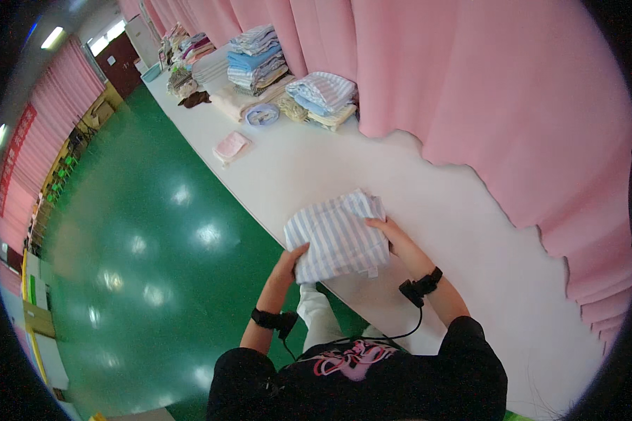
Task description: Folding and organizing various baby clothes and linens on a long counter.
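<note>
A folded cloth with blue-grey and white stripes (338, 237) is held between my two hands, above the near edge of the white table (456, 281). My left hand (293, 261) grips its left side, thumb on top and the other fingers hidden beneath. On the right side my right hand (390, 231) clasps it the same way, its thumb lying over the top face. A small white tag (373, 272) shows at the lower right edge of the cloth. Whether the cloth touches the table cannot be made out.
Farther along the table lie a pink folded cloth (231, 146), a rolled light-blue cloth (262, 114), a short folded stack (323, 95) and a taller stack (255, 59). Pink curtains (470, 84) hang along the right side. Green floor (161, 238) stretches out on the left.
</note>
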Action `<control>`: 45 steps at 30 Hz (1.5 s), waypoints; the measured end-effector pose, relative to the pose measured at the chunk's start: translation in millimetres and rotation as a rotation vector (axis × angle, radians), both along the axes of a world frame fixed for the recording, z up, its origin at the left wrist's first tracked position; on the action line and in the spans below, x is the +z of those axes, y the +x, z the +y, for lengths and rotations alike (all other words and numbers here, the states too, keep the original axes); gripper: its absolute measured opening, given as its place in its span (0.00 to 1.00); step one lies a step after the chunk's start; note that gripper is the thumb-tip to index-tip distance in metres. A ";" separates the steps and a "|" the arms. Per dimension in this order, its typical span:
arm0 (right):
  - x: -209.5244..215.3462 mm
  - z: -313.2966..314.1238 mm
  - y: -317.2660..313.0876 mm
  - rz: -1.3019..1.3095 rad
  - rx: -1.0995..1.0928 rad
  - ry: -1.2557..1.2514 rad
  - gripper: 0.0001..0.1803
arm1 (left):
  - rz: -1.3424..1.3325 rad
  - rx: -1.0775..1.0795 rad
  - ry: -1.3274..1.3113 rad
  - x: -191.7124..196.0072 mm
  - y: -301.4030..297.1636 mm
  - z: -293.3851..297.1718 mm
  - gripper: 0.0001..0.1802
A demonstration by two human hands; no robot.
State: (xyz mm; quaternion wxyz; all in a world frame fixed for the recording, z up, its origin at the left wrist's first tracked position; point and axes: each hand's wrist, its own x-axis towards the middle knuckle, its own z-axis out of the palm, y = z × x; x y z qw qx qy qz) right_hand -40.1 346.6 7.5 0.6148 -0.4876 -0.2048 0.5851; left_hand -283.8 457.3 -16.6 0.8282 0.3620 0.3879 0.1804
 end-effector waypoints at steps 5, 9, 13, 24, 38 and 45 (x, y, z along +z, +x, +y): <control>49.6 110.5 6.3 -0.007 -0.161 0.082 0.32 | 0.066 -0.059 0.480 99.3 39.0 150.5 0.28; 96.0 213.1 53.0 -0.037 -0.376 0.251 0.36 | 0.230 -0.049 0.767 165.5 118.2 280.8 0.29; 151.5 301.1 107.0 -0.015 -0.482 0.314 0.38 | -0.033 -0.354 0.746 226.6 203.6 397.5 0.26; 24.6 369.9 190.7 -0.373 -0.691 -0.234 0.38 | -0.093 -0.526 1.437 85.5 302.3 492.9 0.19; 44.4 405.5 145.1 -1.586 -0.381 -0.601 0.32 | 0.314 -0.433 2.031 66.1 329.6 438.6 0.33; 57.0 376.8 111.7 -1.598 -0.290 -0.518 0.33 | 0.426 -0.301 2.128 81.3 275.2 415.1 0.31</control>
